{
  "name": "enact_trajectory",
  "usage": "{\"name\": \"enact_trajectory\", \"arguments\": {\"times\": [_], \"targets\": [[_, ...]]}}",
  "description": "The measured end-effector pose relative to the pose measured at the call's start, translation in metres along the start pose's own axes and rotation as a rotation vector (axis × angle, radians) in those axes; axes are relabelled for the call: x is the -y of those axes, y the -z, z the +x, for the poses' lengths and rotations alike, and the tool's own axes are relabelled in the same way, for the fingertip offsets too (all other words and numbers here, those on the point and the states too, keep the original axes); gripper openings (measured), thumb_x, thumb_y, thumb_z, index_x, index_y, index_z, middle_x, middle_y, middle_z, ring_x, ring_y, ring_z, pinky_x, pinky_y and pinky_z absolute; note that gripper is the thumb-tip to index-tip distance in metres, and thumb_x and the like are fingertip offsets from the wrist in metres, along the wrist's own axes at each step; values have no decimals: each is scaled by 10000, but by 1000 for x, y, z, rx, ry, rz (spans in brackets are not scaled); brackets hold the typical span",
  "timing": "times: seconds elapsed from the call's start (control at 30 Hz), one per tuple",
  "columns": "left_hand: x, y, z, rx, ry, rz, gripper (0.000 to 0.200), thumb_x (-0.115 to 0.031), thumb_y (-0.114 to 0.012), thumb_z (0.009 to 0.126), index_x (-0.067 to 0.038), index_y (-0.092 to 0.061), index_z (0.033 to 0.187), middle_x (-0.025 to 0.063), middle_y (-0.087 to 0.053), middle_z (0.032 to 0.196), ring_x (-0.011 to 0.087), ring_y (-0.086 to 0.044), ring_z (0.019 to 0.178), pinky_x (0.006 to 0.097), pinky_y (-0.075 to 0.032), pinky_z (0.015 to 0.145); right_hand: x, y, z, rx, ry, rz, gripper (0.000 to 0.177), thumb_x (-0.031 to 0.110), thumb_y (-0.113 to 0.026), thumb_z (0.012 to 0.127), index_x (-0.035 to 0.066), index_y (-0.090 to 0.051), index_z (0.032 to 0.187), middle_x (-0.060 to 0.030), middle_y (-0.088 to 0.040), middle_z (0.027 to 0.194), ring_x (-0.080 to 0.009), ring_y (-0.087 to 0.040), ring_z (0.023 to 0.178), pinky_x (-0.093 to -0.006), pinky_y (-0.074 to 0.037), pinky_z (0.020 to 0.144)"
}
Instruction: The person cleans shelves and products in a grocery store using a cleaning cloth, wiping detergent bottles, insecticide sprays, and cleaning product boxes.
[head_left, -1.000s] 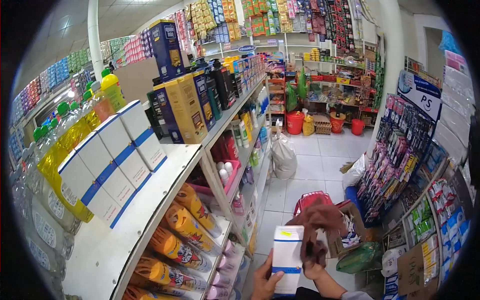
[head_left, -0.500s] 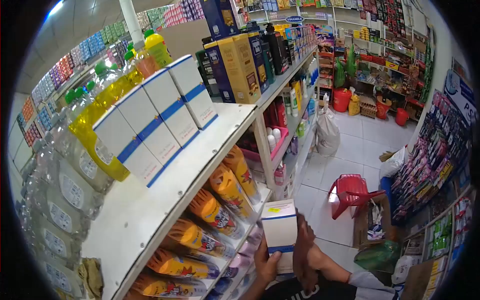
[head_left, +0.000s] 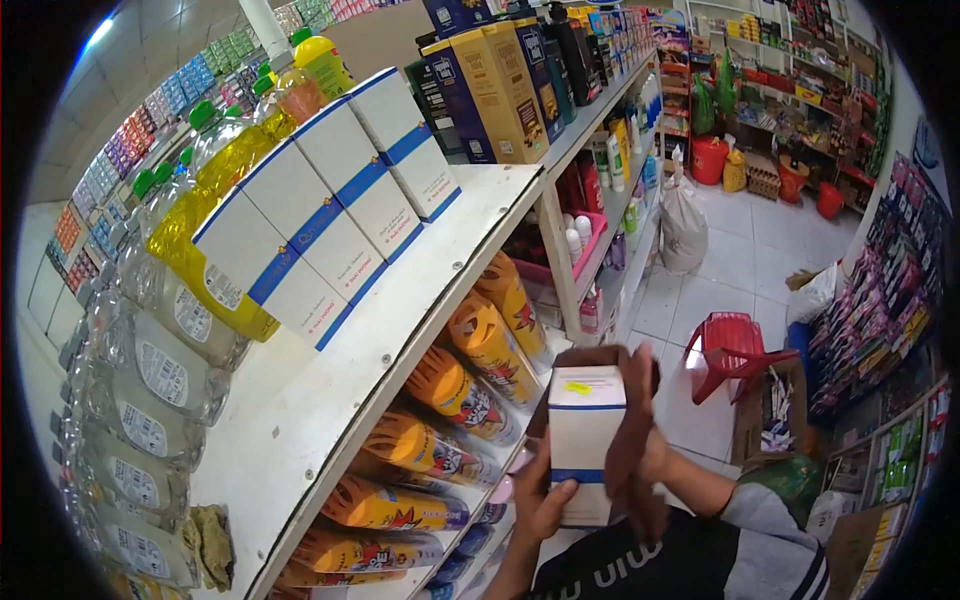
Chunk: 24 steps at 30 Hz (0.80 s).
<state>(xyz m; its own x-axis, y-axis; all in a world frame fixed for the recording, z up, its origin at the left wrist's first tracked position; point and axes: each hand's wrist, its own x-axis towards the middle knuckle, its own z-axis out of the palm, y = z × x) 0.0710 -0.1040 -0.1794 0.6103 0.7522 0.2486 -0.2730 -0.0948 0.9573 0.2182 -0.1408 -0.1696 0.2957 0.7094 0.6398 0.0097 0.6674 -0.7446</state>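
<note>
A white box [head_left: 586, 435] with a blue band and a yellow sticker stands upright between my hands. My left hand [head_left: 543, 498] grips its lower left side, the thumb on the front. Against the box's right side, a brown cloth [head_left: 632, 440] hangs from my right hand [head_left: 655, 455], which is partly covered by it; some of the cloth also passes behind the box top. Similar white boxes [head_left: 330, 200] with blue bands stand in a row on the white shelf top [head_left: 290, 400], left of my hands.
Beside the boxes are yellow liquid bottles [head_left: 215, 260] and clear bottles [head_left: 150, 370]. Orange-capped cans [head_left: 450, 385] fill the shelf below. Gold and dark boxes [head_left: 500, 90] stand further back. A red plastic chair [head_left: 735, 350] and a white sack [head_left: 684, 225] are on the tiled floor.
The held box and both hands appear slightly higher and further right. The cloth now reaches behind the box's top. The shelf view has shifted right.
</note>
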Motion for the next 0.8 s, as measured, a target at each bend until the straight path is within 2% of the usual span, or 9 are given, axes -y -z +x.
{"name": "enact_trajectory", "arguments": {"times": [0.17,0.23,0.37,0.43,0.47,0.53,0.6,0.63,0.8], "targets": [[37,5,-11,41,452,-522,660,-355,-571,642,32,-410,1152,105,-518,1032,173,-492,935,271,-363,827,13,19,11,6,-359,351,1010,245,-693,567,27,-55,1319,-127,-185,1323,-200,-196,1221,-278,-119,989],[40,6,-12,123,534,-506,645,-353,-566,663,30,-406,1157,103,-518,1027,169,-494,930,256,-360,824,30,19,4,-1,-362,312,883,215,-693,533,3,-241,1262,-92,-394,1162,-168,-377,1076,-271,-253,923],[35,-11,-2,254,486,-221,611,-333,-549,717,26,-378,1181,107,-513,1043,161,-495,939,235,-355,824,44,42,-11,-87,-352,120,549,195,-672,533,-27,-480,997,-69,-515,962,-136,-478,920,-246,-351,822],[32,-22,2,335,342,-111,585,-271,-534,760,23,-319,1218,138,-491,1087,191,-482,987,266,-347,849,52,47,-20,-218,-341,-23,468,156,-639,518,-33,-515,927,-78,-515,919,-142,-482,885,-237,-345,799],[42,-25,3,356,47,112,648,-227,-577,716,7,-276,1240,179,-474,1102,243,-470,1016,308,-348,860,55,50,-22,-242,-280,-166,422,140,-631,505,-30,-540,880,-84,-517,891,-151,-489,868,-234,-344,787],[17,-52,9,298,21,367,703,-205,-608,669,-11,-256,1246,215,-461,1100,291,-467,1023,335,-355,853,48,53,-26,-271,-191,-273,358,136,-632,486,-21,-559,800,-96,-507,855,-167,-486,806,-231,-347,731],[36,-58,7,262,-30,294,727,-188,-617,640,-22,-253,1247,223,-457,1099,294,-483,1007,332,-378,827,57,45,-16,-320,-53,-398,277,137,-625,470,-6,-571,701,-107,-474,795,-189,-451,709,-244,-334,636],[27,-65,10,285,165,209,704,-278,-611,680,0,-270,1229,216,-472,1083,274,-495,990,330,-388,815,54,54,-24,-314,-59,-394,276,141,-623,472,-5,-570,702,-102,-463,788,-187,-441,707,-246,-330,635],[86,-61,10,389,287,-54,693,-398,-553,713,19,-300,1207,187,-489,1077,260,-498,983,332,-388,820,53,64,-39,-281,36,-499,350,162,-598,538,9,-568,851,-106,-424,877,-202,-443,823,-260,-338,739]]}}
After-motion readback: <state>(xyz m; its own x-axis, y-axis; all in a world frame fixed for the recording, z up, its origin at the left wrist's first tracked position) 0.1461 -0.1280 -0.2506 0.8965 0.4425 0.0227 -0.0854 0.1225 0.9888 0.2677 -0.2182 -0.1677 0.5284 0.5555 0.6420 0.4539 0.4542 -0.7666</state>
